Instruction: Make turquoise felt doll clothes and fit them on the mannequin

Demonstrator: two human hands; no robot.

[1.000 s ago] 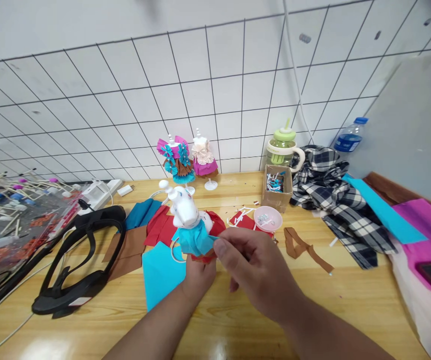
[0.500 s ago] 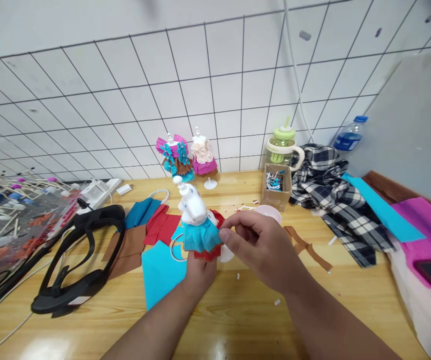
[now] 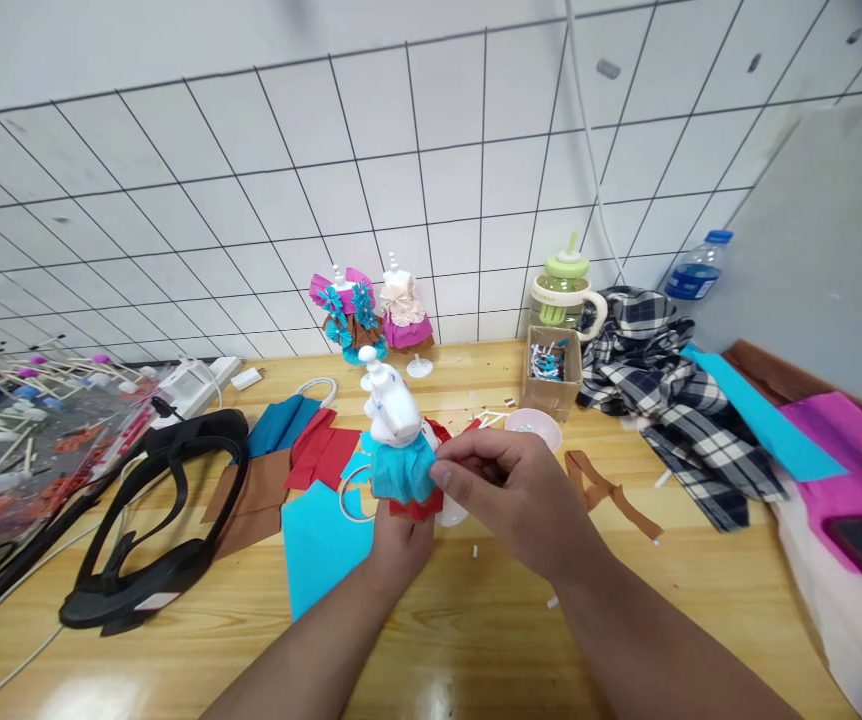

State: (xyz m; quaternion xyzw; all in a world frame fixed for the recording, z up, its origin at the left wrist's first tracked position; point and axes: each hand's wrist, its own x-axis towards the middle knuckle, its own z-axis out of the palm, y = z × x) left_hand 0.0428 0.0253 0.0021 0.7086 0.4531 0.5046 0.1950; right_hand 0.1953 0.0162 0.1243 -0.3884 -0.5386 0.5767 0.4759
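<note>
White tiles (image 3: 446, 180) rise behind our wooden tabletop (image 3: 491, 640). Above its middle, our left hand (image 3: 403, 540) grips a tilted white mannequin (image 3: 396, 412) from below, its fingers mostly hidden by the blue-over-red skirt (image 3: 403, 472). Our right hand (image 3: 519, 495) pinches the skirt's right edge between thumb and forefinger. Beside the left wrist lies a blue sheet (image 3: 318, 550); a pink dish (image 3: 537, 420) sits beyond the right hand.

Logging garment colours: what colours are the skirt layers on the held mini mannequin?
The skirt is turquoise above, red below; best in the head view.
</note>
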